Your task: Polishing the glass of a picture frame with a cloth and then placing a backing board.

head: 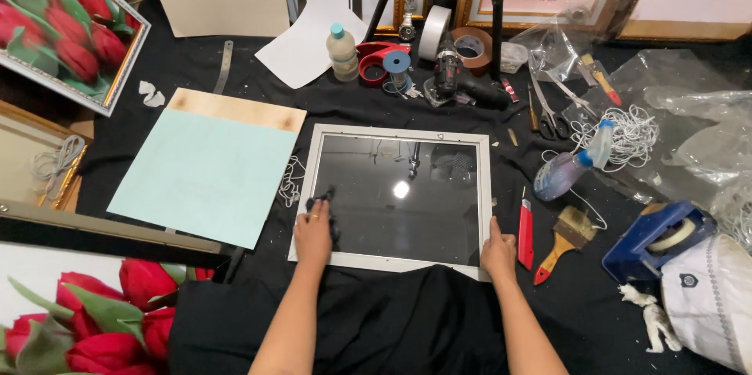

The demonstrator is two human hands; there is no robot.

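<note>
On the black-covered table, silver picture frame lies flat, glass up. Left hand pinches a dark cloth on the glass (wiping step, I'd judge); right hand lies flat, empty, bracing the frame's right edge. Next probably calls for sweeping toward the centre glare.

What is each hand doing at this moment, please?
Left hand: closed on a dark cloth, on the glass.
Right hand: open, resting on the white frame.
</note>
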